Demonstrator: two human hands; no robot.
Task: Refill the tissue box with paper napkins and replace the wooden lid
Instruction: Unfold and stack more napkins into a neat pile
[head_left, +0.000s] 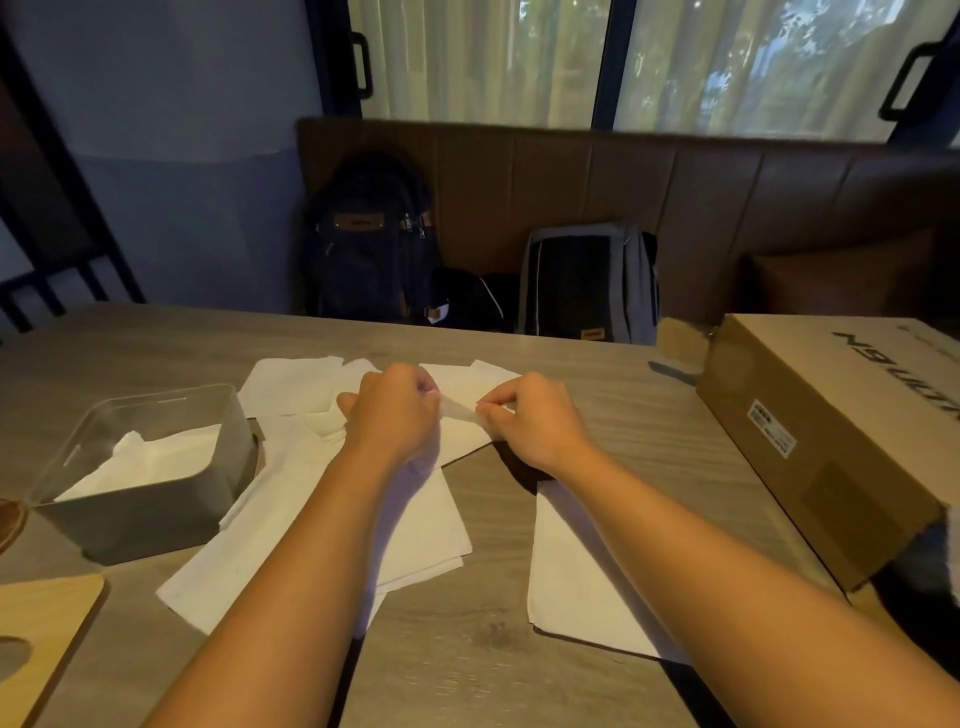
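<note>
Napkin (460, 415) is pinched over the desk (467, 649) by both grips: left hand (395, 410) and right hand (524, 415), fingers curled tight on its edge. Tissue box (156, 519) is set at left, uncovered, part-filled. Wooden lid (47, 618) is laid near-left, apart.

Tissue box (150, 514) left of scattered napkins (415, 519), wooden lid (47, 623) before it, cardboard box (831, 415) right

A long brown cardboard box (831, 415) with black lettering lies on the right side of the grey-brown wood-grain table (519, 649). Beyond the table's far edge, a dark navy backpack (369, 249) with a brown patch and a grey-and-black backpack (587, 280) stand on a brown padded bench (727, 208). Pale sheer curtains (478, 57) hang in the dark-framed windows above it.
</note>
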